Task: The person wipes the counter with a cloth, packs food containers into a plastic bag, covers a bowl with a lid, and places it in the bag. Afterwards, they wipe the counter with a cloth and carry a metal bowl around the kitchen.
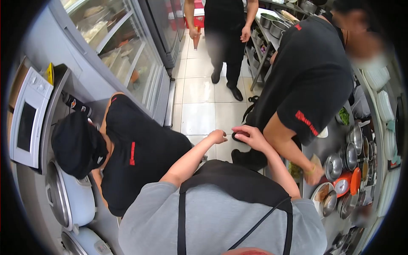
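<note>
In front of my black apron (pixel 236 182), both hands are raised over the tiled floor. My left hand (pixel 217 136) is loosely curled, with nothing showing in it. Close to its right, my right hand (pixel 250 137) reaches inward with its fingers stretched out and nothing visible held. A gap separates the two hands. A dark shape just beyond my right fingertips cannot be made out. The nearest thing to my right forearm is the arm of a bending co-worker (pixel 306 80), whose hand (pixel 314 174) is over the counter.
Another co-worker (pixel 142 155) bends at left beside rice cookers (pixel 80 197) and a microwave (pixel 29 117). Ahead, a person (pixel 225 34) in the aisle holds an orange-red bottle (pixel 196 37). A glass-door fridge (pixel 123 51) stands left. Metal bowls (pixel 333 165) and a red scale (pixel 342 185) crowd the right counter.
</note>
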{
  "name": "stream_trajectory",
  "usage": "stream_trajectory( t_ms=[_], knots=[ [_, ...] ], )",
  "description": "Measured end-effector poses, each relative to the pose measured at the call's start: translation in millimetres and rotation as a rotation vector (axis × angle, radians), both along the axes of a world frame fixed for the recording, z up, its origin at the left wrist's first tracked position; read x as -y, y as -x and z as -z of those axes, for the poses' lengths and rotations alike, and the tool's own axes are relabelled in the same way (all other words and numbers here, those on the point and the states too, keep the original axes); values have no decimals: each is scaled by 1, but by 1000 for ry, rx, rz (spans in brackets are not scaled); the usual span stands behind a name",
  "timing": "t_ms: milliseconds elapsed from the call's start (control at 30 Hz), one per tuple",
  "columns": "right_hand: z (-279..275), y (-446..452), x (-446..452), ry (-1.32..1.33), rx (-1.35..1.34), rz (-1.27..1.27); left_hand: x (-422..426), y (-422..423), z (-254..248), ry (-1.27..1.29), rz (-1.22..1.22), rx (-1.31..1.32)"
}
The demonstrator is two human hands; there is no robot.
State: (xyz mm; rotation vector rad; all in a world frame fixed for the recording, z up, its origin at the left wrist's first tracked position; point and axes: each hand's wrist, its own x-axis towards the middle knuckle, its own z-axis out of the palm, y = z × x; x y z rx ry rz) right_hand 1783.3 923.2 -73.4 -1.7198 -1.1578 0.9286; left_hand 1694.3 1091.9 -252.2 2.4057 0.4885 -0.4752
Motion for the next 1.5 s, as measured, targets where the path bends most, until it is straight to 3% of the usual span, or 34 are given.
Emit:
stream_trajectory(
  t_ms=[133, 233, 400, 667, 733, 800, 900, 1067, 1133, 1233, 1367, 1500],
  knots=[
    [-20, -5, -4, -40, -15, -29, -13, -27, 12, -31, 99, -72],
    [-26, -14, -2, -140, -232, 61, -31, -45, 18, -48, 113, -139],
    [-17, -28, 3, -173, -273, 161, -76, -67, 28, -146, 36, -382],
    [-3, -78, -38, -199, -374, 454, -211, -52, 139, -108, -55, -679],
    [1, -97, -67, -199, -367, 488, -253, -44, 168, 32, -165, -745],
    [5, -119, -106, -130, -380, 487, -279, -42, 136, 35, -252, -735],
    [-1, -146, -174, -129, -285, 440, -337, -46, 147, 55, -391, -651],
    [-18, -183, -272, -67, -315, 278, -424, -112, 150, 98, -393, -553],
    [-13, -199, -302, -32, -317, 281, -442, -143, 147, -31, -285, -282],
    [-11, -223, -347, -51, -306, 273, -450, -179, 121, 232, -465, -155],
    [-11, -256, -391, -78, -231, 254, -482, -188, 140, 85, -292, -227],
    [-3, -285, -447, -203, -281, 288, -527, -148, 156, 25, -304, -437]
  ],
)
